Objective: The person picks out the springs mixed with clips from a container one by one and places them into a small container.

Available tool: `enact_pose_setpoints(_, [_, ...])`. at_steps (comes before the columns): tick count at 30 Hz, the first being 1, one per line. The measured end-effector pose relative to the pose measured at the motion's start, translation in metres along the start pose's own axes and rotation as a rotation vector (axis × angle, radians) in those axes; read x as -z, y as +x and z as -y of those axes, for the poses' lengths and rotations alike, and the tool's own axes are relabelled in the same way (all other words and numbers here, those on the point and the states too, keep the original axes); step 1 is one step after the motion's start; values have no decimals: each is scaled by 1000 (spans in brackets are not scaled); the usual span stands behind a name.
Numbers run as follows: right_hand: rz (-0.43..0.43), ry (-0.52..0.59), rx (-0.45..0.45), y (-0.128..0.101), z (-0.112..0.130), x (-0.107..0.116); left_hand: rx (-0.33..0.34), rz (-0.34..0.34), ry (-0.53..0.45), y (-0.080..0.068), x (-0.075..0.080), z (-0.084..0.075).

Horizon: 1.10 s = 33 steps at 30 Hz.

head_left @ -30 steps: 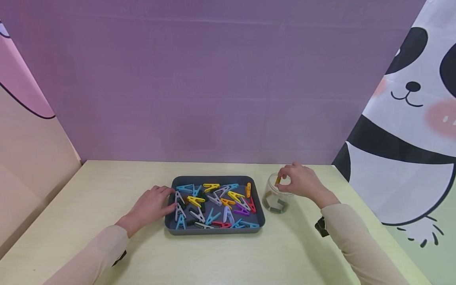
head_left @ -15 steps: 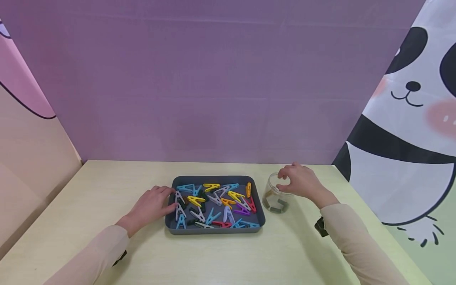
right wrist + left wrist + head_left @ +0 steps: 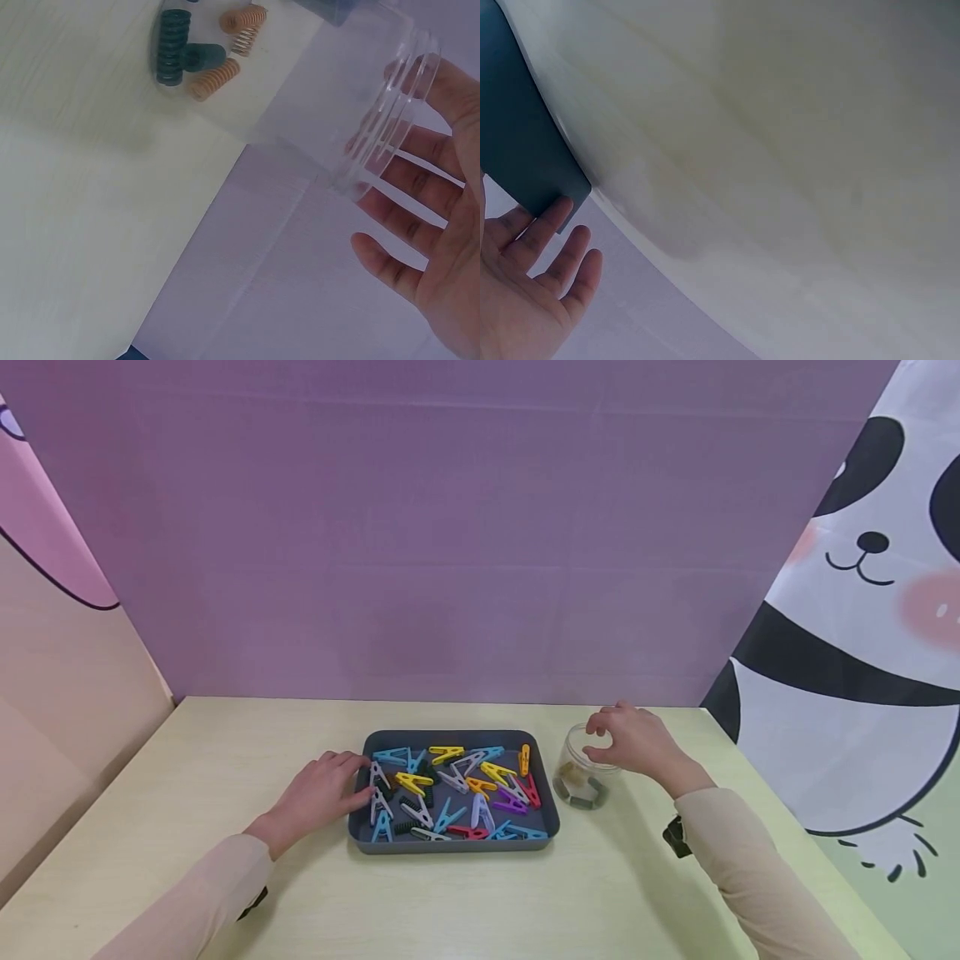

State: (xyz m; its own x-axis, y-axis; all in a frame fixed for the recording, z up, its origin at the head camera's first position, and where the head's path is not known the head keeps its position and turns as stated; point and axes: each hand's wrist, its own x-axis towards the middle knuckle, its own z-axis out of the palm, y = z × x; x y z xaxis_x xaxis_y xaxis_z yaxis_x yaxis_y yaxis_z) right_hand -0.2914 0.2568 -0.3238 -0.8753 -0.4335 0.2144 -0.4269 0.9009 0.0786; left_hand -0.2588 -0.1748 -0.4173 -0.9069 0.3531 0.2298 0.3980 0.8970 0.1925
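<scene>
My right hand (image 3: pixel 633 739) hovers over the mouth of a clear jar (image 3: pixel 570 770), thumb and fingers apart with nothing between them. Inside the jar, in the right wrist view, lie coil springs: a thick dark green spring (image 3: pixel 172 46), a tan spring (image 3: pixel 216 79) and a few others. Left of it stands a dark grey tray (image 3: pixel 453 848) with many plastic clothespins in yellow, blue, red, purple and white, plus dark springs (image 3: pixel 407 828) among them. My left hand (image 3: pixel 318 789) touches the tray's left side with loosely extended fingers; in the left wrist view, fingertips (image 3: pixel 561 206) rest against its wall.
The tray and jar stand on a pale wooden table (image 3: pixel 450 910), the jar close to the tray's right side. A purple backdrop (image 3: pixel 450 543) rises behind the table's far edge. A panda-print cloth (image 3: pixel 855 735) hangs at the right.
A second ago my right hand pinched a small yellow-orange spring over the jar; it has let go of it, and the fingers are apart. My left hand has stayed at the tray.
</scene>
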Motion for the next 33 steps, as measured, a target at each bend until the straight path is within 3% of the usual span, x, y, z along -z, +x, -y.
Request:
enact_pose_setpoints(17, [-52,1,30,11,5,12,-6,-7,4,0,-1,1])
enact_pose_setpoints(27, [-84,-23,93,19,33,14,2,-6,-8,0,-1,0])
enact_pose_setpoints(33, [-55,-46,128,25,53,8,-1,-3,-3,0,0,0])
